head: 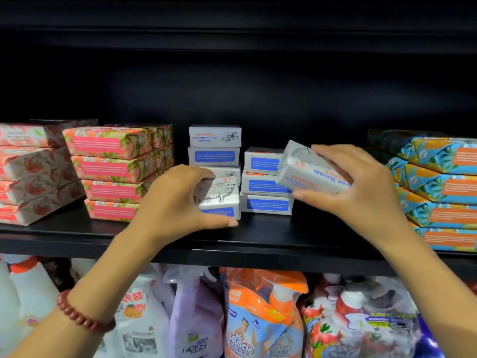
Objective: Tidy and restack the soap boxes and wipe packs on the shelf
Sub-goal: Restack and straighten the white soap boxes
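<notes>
White goat-milk soap boxes stand in two stacks at the middle of the black shelf (77, 228). My left hand (178, 200) grips a white soap box with a goat drawing (219, 196) at the foot of the taller left stack (214, 144), thumb under it and fingers over its top. My right hand (361, 184) holds another white soap box (307, 170), tilted and lifted beside the shorter right stack (265, 187) of three boxes.
Pink floral packs (111, 169) are stacked left of the white boxes, with more at the far left (31, 171). Blue-and-orange packs (444, 187) are piled at the right. Detergent bottles and refill pouches (263, 316) fill the shelf below.
</notes>
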Tool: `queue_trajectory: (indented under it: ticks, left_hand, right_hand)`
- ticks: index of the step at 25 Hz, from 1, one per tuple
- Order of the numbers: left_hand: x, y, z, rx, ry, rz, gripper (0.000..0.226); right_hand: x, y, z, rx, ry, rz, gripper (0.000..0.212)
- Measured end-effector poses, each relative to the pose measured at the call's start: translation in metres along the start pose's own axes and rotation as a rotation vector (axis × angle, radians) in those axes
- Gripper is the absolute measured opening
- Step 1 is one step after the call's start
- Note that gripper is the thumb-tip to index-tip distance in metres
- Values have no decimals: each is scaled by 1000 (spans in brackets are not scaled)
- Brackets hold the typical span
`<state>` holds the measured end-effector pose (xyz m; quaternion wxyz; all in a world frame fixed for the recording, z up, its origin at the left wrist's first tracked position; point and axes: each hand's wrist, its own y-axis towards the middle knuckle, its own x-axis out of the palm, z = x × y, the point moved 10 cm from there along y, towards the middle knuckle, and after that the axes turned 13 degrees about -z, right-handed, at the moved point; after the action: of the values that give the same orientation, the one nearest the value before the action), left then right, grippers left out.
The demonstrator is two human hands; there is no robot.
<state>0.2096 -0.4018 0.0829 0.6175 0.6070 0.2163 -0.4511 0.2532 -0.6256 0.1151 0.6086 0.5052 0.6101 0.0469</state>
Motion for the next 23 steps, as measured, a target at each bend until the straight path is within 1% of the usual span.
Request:
queue_trajectory:
  ticks: [2, 4, 7, 10, 12, 15, 18, 20, 22, 23]
  left_hand:
    - [1, -7, 10, 7, -31, -5, 83]
    - [5, -11, 19, 17, -44, -23, 81]
    - [11, -13, 28, 13, -71, -62, 88]
    - [14, -15, 32, 32, -68, -65, 84]
    - [14, -16, 32, 36, -76, -58, 81]
    - [15, -16, 34, 50, -78, -62, 82]
    - [17, -15, 39, 67, -75, -66, 82]
    - [20, -12, 42, 61, -75, -79, 83]
    - [24, -8, 47, 55, -69, -103, 84]
    - [27, -5, 49, 55, -64, -120, 85]
  right_hand:
    - [-6, 24, 0, -4, -20, 16, 74]
    - [-3, 49, 3, 28, -49, -5, 71]
    - [16, 73, 7, 82, -101, -95, 68]
    - [27, 79, 2, 49, -102, -130, 50]
    - [29, 80, -2, 16, -195, -113, 42]
    - [31, 83, -7, -3, -310, -70, 50]
    - [36, 85, -7, -9, -290, -68, 49]
    - [38, 88, -4, 3, -261, -101, 48]
    - [38, 86, -3, 12, -272, -127, 52]
    - [34, 80, -3, 5, -283, -104, 53]
